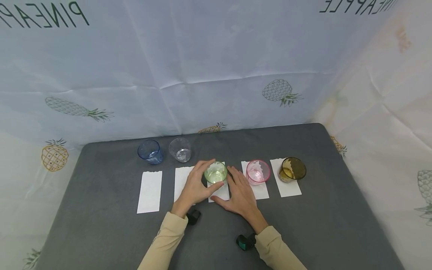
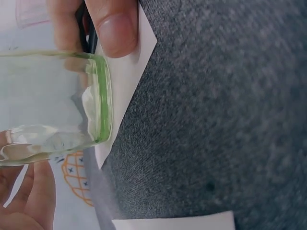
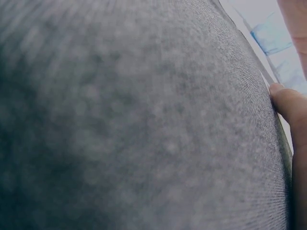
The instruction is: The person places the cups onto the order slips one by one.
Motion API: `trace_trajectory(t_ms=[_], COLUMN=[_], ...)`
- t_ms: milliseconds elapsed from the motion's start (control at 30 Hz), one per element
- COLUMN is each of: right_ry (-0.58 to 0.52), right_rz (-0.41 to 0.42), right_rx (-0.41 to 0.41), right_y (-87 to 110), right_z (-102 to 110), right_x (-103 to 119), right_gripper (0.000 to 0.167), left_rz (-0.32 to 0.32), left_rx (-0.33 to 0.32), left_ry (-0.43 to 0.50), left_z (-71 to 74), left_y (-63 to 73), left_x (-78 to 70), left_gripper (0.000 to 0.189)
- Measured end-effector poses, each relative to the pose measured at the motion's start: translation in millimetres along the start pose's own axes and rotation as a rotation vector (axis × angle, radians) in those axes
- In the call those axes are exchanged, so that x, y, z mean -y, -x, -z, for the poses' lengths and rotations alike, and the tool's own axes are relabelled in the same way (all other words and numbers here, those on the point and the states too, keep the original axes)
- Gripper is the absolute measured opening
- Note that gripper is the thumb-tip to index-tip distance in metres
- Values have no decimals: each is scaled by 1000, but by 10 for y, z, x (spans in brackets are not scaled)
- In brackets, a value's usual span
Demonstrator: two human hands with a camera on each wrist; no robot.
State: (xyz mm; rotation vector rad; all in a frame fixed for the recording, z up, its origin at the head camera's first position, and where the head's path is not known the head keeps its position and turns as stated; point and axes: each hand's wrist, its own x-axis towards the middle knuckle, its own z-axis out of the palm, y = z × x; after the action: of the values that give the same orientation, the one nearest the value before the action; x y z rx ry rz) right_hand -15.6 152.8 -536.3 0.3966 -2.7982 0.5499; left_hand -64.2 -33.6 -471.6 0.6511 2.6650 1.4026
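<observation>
A green-tinted glass (image 1: 216,173) stands upright over a white paper strip (image 1: 221,193) mid-table. My left hand (image 1: 194,185) grips it, the fingers on its far left side and the thumb across its near side. On the other side, my right hand (image 1: 240,193) lies with fingers stretched along the glass and thumb spread low over the paper. In the left wrist view, the glass's thick green base (image 2: 104,100) is right at the paper, with a thumb (image 2: 117,36) beside it. Mostly blurred tabletop fills the right wrist view, a finger (image 3: 287,101) at its edge.
A blue glass (image 1: 150,152) and a clear glass (image 1: 180,150) stand at the back left. To the right, a pink glass (image 1: 258,172) and an amber glass (image 1: 292,170) stand on paper strips. A bare strip (image 1: 149,193) lies left on the grey table (image 1: 108,210).
</observation>
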Motion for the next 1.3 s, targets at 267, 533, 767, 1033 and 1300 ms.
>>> trace_trajectory(t_ms=[267, 533, 767, 1033, 1300], right_ry=[-1, -66, -126, -229, -337], right_rz=[42, 12, -3, -60, -81], right_rx=[-58, -45, -44, -77, -101], right_y=[25, 56, 127, 195, 156], right_z=[-14, 34, 113, 303, 567], right_x=[-15, -3, 46, 152, 326], right_gripper=[97, 98, 100, 101, 100], left_rz=[-4, -8, -34, -75, -77], left_rx=[-4, 24, 56, 99, 64], left_ry=[12, 13, -27, -70, -135], left_z=[-15, -3, 35, 186, 533], left_y=[14, -12, -41, -18, -13], left_x=[3, -21, -32, -70, -86], left_gripper=[79, 80, 82, 93, 91])
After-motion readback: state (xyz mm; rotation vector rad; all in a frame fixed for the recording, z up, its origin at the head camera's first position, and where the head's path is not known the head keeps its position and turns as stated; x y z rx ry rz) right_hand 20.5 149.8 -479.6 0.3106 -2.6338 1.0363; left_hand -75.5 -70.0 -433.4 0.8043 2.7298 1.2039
